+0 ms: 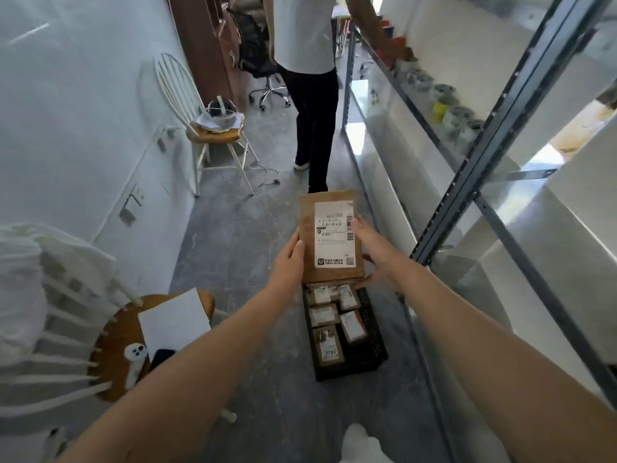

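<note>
Forearms extend forward from bottom edge. Left hand grips parcel at left edge, fingers laid along it. Right hand holds right edge: thumb on white label, fingers underneath. Parcel in air, label up, above far end of black crate on floor. Crate holds 5 small labelled packets. Chair with paper at left. Shelving at right. Second person ahead.
</note>
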Tool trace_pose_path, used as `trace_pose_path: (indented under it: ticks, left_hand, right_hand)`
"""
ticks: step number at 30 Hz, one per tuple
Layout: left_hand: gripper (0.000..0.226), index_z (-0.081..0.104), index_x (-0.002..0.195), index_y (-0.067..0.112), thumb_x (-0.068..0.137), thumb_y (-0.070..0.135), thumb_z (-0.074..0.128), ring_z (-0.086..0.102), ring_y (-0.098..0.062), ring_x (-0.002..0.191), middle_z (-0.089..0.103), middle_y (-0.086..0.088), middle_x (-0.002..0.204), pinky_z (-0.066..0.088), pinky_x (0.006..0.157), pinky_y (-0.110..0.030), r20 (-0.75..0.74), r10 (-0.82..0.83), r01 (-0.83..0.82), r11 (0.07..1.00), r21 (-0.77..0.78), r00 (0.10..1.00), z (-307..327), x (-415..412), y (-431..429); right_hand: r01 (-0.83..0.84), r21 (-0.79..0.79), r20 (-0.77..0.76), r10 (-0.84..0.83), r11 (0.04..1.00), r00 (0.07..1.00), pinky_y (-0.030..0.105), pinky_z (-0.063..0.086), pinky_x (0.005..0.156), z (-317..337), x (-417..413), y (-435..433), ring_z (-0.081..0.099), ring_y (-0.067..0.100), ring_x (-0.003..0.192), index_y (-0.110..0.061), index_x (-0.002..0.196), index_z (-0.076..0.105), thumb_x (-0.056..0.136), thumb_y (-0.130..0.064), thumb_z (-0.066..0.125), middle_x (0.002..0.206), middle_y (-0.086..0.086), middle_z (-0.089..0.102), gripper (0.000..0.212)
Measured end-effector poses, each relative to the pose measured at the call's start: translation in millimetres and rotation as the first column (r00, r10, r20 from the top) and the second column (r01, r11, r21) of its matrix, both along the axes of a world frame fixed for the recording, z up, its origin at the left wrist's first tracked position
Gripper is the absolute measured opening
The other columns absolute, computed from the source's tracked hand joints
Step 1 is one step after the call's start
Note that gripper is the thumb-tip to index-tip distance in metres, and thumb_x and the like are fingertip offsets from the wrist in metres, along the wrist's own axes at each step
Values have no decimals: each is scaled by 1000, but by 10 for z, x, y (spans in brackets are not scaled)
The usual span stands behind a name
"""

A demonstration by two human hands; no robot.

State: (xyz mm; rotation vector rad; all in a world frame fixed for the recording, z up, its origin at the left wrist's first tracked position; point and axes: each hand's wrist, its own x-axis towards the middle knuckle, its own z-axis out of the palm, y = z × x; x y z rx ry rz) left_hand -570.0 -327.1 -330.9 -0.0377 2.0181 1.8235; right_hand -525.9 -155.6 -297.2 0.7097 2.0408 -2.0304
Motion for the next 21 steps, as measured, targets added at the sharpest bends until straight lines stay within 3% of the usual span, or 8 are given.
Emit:
trace_pose_path:
  ticks: [2, 4, 6, 10, 13, 16, 18, 21]
  left_hand:
    - [44, 38, 149, 31, 105, 28, 38, 52, -21, 129, 50, -3, 146, 44, 108, -44, 13, -4, 4, 1000, -7, 1000, 27, -52, 137]
    - [45, 36, 150, 32, 105, 27, 38, 58, -21, 122, 55, -3, 141, 50, 102, -43, 39, -7, 7, 1000, -3, 999, 61, -83, 286]
    - [45, 36, 150, 32, 105, 25, 39, 62, -19, 116, 58, -2, 138, 55, 93, -36, 62, 10, -10, 1000, 12, 998, 78, -118, 437]
    - [44, 39, 148, 33, 105, 23, 40, 65, -16, 110, 63, -1, 131, 58, 74, -23, 92, 22, -25, 999, 24, 995, 70, -162, 695]
    - [43, 41, 147, 33, 105, 23, 40, 65, -17, 110, 64, -1, 129, 58, 79, -27, 95, 32, -34, 999, 14, 995, -6, -176, 824]
    - [43, 40, 147, 32, 105, 22, 40, 64, -19, 113, 63, -3, 131, 56, 88, -32, 126, 55, -57, 998, 10, 990, -109, -164, 854]
    - [43, 41, 147, 32, 105, 21, 39, 65, -20, 111, 64, -4, 128, 56, 86, -33, 158, 69, -71, 997, 10, 985, -151, -171, 821]
    - [42, 42, 146, 32, 105, 21, 39, 64, -22, 109, 65, -5, 126, 54, 90, -36, 192, 104, -110, 994, 19, 976, -170, -295, 760]
  right_hand:
    - [18, -19, -22, -18, 1000, 1000, 45, 56, 80, -1, -55, 146, 58, -3, 85, -45, 141, 35, 102, -51, 37, 101, -31, 60, 40]
    - [8, -38, -46, -9, 999, 999, 28, 56, 51, -36, -97, 294, 65, -6, 66, -45, 137, 41, 103, -48, 38, 80, -35, 62, 34]
    - [-12, -56, -68, 8, 998, 998, 20, 51, 43, -79, -139, 446, 66, -7, 67, -43, 137, 44, 103, -47, 38, 79, -33, 66, 35]
    - [-42, -80, -53, 38, 996, 998, 29, 52, 58, -158, -226, 727, 57, 1, 90, -42, 144, 35, 103, -49, 36, 112, -23, 60, 43]
    - [-79, -55, -45, 77, 995, 996, 36, 50, 69, -237, -263, 878, 58, 8, 102, -45, 140, 39, 103, -48, 34, 109, -23, 59, 37]
    - [-131, -15, 16, 131, 991, 991, 56, 46, 96, -319, -313, 974, 50, 20, 124, -46, 147, 28, 101, -53, 34, 133, -13, 54, 47]
    - [-139, -55, 79, 143, 989, 987, 63, 47, 93, -356, -341, 968, 52, 23, 117, -54, 146, 22, 99, -58, 35, 132, -12, 53, 49]
    - [-148, -69, 83, 153, 987, 985, 63, 53, 81, -367, -438, 888, 55, 12, 94, -61, 139, 29, 100, -57, 35, 114, -18, 56, 40]
